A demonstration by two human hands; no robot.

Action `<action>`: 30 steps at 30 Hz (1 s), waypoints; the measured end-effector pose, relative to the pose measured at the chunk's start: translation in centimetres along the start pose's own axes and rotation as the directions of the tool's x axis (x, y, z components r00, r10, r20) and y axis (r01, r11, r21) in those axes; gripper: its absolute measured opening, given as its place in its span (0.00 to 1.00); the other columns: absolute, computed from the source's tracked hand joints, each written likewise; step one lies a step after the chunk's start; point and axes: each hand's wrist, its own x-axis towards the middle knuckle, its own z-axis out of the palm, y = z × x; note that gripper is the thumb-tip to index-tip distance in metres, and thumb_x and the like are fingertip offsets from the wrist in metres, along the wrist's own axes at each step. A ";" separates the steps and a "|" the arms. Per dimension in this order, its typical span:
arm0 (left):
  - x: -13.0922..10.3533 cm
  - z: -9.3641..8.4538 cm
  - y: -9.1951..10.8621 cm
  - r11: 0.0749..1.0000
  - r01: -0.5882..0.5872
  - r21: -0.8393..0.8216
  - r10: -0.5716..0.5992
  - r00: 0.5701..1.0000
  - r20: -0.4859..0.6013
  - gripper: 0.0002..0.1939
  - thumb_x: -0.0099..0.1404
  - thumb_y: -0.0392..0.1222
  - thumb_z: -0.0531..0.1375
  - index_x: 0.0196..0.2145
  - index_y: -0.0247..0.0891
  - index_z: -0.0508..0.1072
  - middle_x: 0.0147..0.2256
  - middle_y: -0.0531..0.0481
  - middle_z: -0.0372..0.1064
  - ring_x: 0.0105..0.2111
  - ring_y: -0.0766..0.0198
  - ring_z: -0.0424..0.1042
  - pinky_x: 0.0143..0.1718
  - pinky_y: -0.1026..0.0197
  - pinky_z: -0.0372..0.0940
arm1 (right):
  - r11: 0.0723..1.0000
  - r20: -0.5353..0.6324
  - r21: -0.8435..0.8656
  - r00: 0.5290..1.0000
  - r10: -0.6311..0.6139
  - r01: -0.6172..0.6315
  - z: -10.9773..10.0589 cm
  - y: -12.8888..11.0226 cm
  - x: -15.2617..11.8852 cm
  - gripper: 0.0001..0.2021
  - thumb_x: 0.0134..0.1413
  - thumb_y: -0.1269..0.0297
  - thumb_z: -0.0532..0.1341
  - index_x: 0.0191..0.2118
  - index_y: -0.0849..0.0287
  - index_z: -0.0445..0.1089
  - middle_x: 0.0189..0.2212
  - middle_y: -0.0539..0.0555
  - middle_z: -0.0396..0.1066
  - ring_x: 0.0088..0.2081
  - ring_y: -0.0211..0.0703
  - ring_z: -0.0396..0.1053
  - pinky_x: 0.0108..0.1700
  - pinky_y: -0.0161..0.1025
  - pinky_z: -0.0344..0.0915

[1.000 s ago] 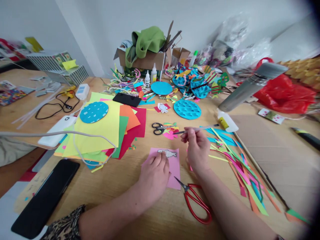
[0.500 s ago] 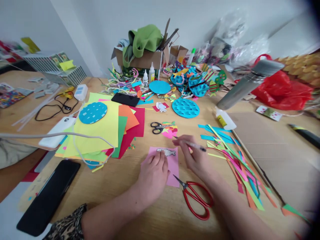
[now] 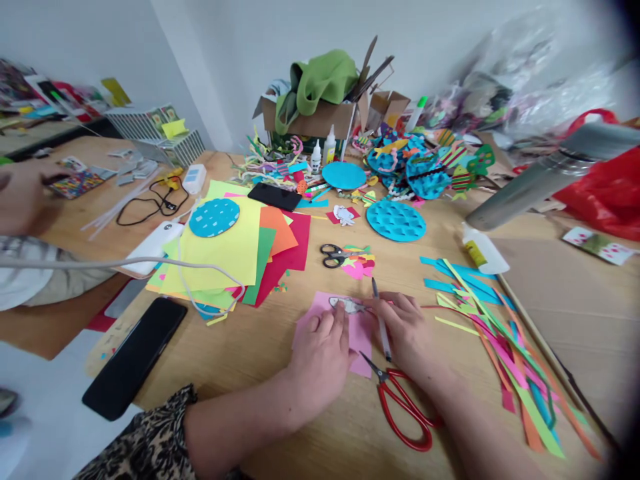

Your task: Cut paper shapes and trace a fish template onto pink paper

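Note:
A small fish cutout (image 3: 346,305), outlined in dark pen, lies on a sheet of pink paper (image 3: 361,333). My left hand (image 3: 320,353) rests on the paper, its fingers laid flat, fingertips pressing the fish's lower edge. At the fish's tail is my right hand (image 3: 407,330), closed around a pen (image 3: 383,327) that stands steeply between the fingers. Its fingertips are at the paper's right edge. Red-handled scissors (image 3: 405,407) lie below, their blade tips over the paper's lower right corner and part of a handle near my right wrist.
Black-handled scissors (image 3: 333,256) lie beyond the paper beside colourful scraps (image 3: 359,265). Coloured sheets (image 3: 230,250) and a black phone (image 3: 135,357) are left; paper strips (image 3: 493,333), a glue bottle (image 3: 485,250) and a steel flask (image 3: 530,177) are right. A co-worker's hand (image 3: 23,197) is far left.
My right hand has come down to the fish's tail, and the pen has swung from nearly level to steep. My left hand stays on the paper. The view has turned left, showing a co-worker's hand.

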 end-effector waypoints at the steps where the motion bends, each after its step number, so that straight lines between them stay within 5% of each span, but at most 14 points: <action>1: -0.1 -0.2 0.2 1.000 0.007 0.010 -0.007 1.000 -0.002 0.28 0.68 0.49 0.52 0.60 0.28 0.63 0.61 0.37 0.59 0.49 0.51 0.65 0.45 0.51 0.63 | 1.000 -0.007 -0.007 1.000 0.006 -0.006 0.1 0.0 0.0 0.10 0.60 0.73 0.57 0.47 0.59 0.68 0.34 0.57 0.74 0.43 0.53 0.67 0.42 0.46 0.60; 7: -1.1 -0.7 0.9 1.000 0.000 0.027 0.000 1.000 -0.015 0.26 0.69 0.43 0.51 0.61 0.29 0.62 0.62 0.36 0.57 0.53 0.47 0.64 0.50 0.49 0.61 | 1.000 -0.003 -0.017 1.000 0.006 -0.007 0.5 -0.2 0.1 0.14 0.59 0.71 0.60 0.51 0.57 0.68 0.37 0.55 0.76 0.47 0.54 0.65 0.43 0.46 0.59; 13: -2.0 -0.1 1.0 0.999 -0.026 0.024 0.026 0.999 -0.029 0.25 0.69 0.47 0.51 0.56 0.26 0.67 0.58 0.34 0.63 0.58 0.44 0.61 0.56 0.48 0.57 | 1.000 0.059 0.012 0.998 0.019 -0.020 0.7 -0.5 0.5 0.13 0.62 0.74 0.54 0.49 0.60 0.69 0.38 0.58 0.74 0.47 0.54 0.63 0.43 0.46 0.60; 21: -2.0 0.1 1.0 0.999 -0.044 0.027 0.044 0.999 -0.024 0.28 0.69 0.50 0.50 0.58 0.25 0.65 0.58 0.30 0.61 0.59 0.41 0.60 0.57 0.45 0.58 | 0.998 0.069 0.013 0.996 0.059 -0.060 1.0 -0.8 0.7 0.09 0.63 0.67 0.56 0.45 0.60 0.71 0.37 0.59 0.72 0.46 0.55 0.63 0.44 0.47 0.61; 30: -2.0 0.4 1.3 0.999 -0.024 0.026 0.024 1.000 -0.005 0.28 0.69 0.52 0.49 0.58 0.27 0.65 0.58 0.31 0.62 0.59 0.40 0.60 0.56 0.44 0.59 | 0.998 0.082 0.028 0.995 0.052 -0.054 0.6 -1.7 1.2 0.12 0.62 0.76 0.53 0.46 0.62 0.70 0.36 0.59 0.71 0.43 0.52 0.63 0.41 0.45 0.61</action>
